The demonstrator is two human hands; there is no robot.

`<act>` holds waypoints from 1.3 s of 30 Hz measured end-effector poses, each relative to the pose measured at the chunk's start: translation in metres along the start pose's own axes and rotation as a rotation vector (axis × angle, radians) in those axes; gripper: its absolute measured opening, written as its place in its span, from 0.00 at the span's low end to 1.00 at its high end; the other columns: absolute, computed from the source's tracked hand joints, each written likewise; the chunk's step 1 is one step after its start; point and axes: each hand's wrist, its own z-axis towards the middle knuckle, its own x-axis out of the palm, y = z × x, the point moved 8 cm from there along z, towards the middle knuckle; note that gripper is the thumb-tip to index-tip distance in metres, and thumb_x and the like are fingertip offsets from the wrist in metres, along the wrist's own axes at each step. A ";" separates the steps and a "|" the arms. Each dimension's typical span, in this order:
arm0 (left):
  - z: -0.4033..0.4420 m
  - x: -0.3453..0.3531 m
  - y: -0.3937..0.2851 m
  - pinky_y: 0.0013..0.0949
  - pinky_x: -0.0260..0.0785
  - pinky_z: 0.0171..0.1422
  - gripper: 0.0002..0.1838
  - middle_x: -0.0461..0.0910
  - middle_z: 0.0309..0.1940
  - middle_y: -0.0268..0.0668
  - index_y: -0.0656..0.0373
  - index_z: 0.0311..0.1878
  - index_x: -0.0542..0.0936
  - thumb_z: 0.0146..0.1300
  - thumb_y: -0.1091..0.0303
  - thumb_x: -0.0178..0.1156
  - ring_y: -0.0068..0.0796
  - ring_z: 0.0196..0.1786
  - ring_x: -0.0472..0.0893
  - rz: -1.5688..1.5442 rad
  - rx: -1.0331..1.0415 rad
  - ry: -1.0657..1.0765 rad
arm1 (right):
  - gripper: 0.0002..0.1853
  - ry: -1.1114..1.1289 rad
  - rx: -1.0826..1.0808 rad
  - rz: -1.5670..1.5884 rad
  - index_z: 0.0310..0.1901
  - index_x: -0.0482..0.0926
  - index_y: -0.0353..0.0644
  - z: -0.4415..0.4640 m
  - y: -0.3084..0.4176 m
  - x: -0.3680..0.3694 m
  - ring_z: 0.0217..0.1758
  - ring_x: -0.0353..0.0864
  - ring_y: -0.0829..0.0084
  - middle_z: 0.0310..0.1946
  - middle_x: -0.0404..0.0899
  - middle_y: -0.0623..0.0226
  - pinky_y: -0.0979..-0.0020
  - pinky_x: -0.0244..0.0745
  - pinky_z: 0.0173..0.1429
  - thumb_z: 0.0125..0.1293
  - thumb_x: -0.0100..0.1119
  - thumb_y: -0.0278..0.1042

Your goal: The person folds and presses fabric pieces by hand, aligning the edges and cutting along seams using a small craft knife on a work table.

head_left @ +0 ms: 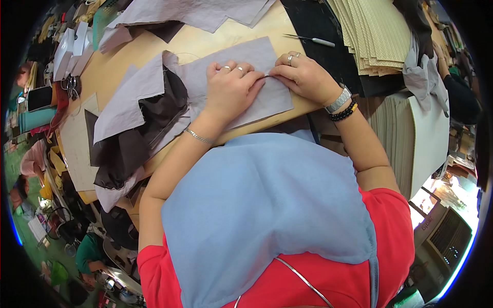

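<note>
A light grey fabric piece [264, 105] lies flat near the table's front edge. Over its middle, my left hand [233, 87] has thumb and forefinger pinched together at a small dark strip. Facing it from the right, my right hand [303, 77] pinches the other end of that dark bit, its fingers closed. What the strip is exactly is too small to tell. Left of my left hand, grey fabric with dark lining [164, 100] lies bunched and hangs over the table edge.
On the wooden table [205, 43], more grey fabric [179, 15] lies at the back. A pointed tool with a white handle [322, 41] rests on black material. Stacked yellowish sheets [372, 36] stand at the right. A person in green [88, 254] is at the lower left.
</note>
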 end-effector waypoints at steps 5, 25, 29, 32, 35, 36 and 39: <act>-0.006 -0.002 0.002 0.44 0.57 0.53 0.05 0.82 0.35 0.16 0.39 0.36 0.86 0.59 0.54 0.69 0.23 0.40 0.77 0.057 0.005 0.019 | 0.12 0.047 -0.119 -0.209 0.46 0.80 0.42 -0.005 0.008 0.005 0.44 0.80 0.64 0.43 0.80 0.66 0.66 0.78 0.53 0.60 0.57 0.27; -0.021 -0.013 -0.002 0.42 0.54 0.54 0.08 0.80 0.41 0.17 0.38 0.45 0.87 0.62 0.56 0.67 0.20 0.42 0.76 0.205 0.128 0.066 | 0.18 -0.074 0.041 -0.075 0.50 0.83 0.39 -0.020 0.014 -0.005 0.50 0.82 0.58 0.45 0.82 0.60 0.62 0.79 0.54 0.56 0.63 0.21; -0.027 -0.019 -0.004 0.41 0.54 0.55 0.09 0.79 0.45 0.18 0.38 0.45 0.86 0.61 0.55 0.68 0.20 0.45 0.76 0.200 0.131 0.061 | 0.19 -0.065 0.059 -0.028 0.52 0.82 0.39 -0.012 0.026 0.016 0.50 0.81 0.56 0.46 0.82 0.59 0.61 0.77 0.57 0.57 0.62 0.21; -0.044 -0.027 -0.001 0.40 0.54 0.54 0.11 0.79 0.45 0.18 0.38 0.45 0.86 0.60 0.54 0.69 0.21 0.46 0.76 0.195 0.117 0.075 | 0.19 -0.050 0.092 -0.024 0.52 0.82 0.38 -0.013 0.026 0.017 0.50 0.81 0.55 0.47 0.81 0.58 0.60 0.77 0.57 0.57 0.61 0.20; -0.054 -0.034 0.003 0.40 0.55 0.53 0.12 0.78 0.45 0.19 0.40 0.46 0.86 0.59 0.54 0.70 0.21 0.46 0.76 0.215 0.082 0.093 | 0.20 -0.010 0.089 -0.063 0.54 0.82 0.39 -0.012 0.028 0.020 0.49 0.80 0.56 0.47 0.81 0.59 0.61 0.77 0.57 0.58 0.59 0.20; -0.056 -0.035 0.004 0.40 0.56 0.53 0.13 0.78 0.45 0.20 0.40 0.47 0.86 0.59 0.54 0.70 0.22 0.46 0.76 0.215 0.072 0.098 | 0.20 0.006 0.085 -0.082 0.55 0.81 0.39 -0.011 0.029 0.021 0.49 0.80 0.57 0.47 0.81 0.59 0.61 0.77 0.57 0.59 0.58 0.19; -0.056 -0.037 0.008 0.40 0.58 0.52 0.14 0.79 0.45 0.22 0.42 0.49 0.85 0.60 0.55 0.69 0.24 0.48 0.77 0.161 0.027 0.090 | 0.21 0.086 0.077 -0.185 0.56 0.81 0.42 -0.007 0.034 0.025 0.49 0.80 0.57 0.47 0.80 0.57 0.61 0.76 0.57 0.60 0.57 0.21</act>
